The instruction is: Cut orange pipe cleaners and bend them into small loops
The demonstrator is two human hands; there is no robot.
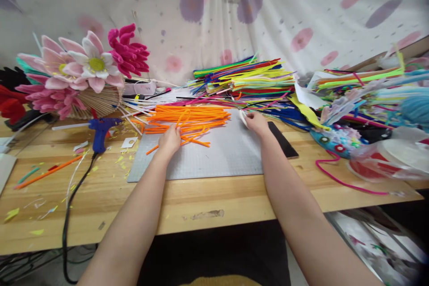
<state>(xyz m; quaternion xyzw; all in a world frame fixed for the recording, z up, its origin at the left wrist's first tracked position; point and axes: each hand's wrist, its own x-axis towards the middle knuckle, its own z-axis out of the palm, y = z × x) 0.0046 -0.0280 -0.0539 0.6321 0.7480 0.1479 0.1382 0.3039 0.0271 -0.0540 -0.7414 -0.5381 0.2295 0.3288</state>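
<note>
My left hand (170,141) is closed on a bent orange pipe cleaner (185,117), whose loop stands up above the fingers. Around and behind it, a thick bundle of straight orange pipe cleaners (197,115) lies on the grey cutting mat (217,161). A few loose orange pieces lie crossed just right of the fingers. At the mat's right side, my right hand (257,124) grips a white curved thing (242,118). Its kind cannot be made out, since the fingers cover part of it.
A blue glue gun (99,133) with a black cord stands left of the mat. Pipe-cleaner flowers (95,62) are at the back left. Multicoloured pipe cleaners (248,78) are piled behind. A black flat object (281,140) lies by my right forearm; a clear plastic-wrapped roll (392,156) sits far right.
</note>
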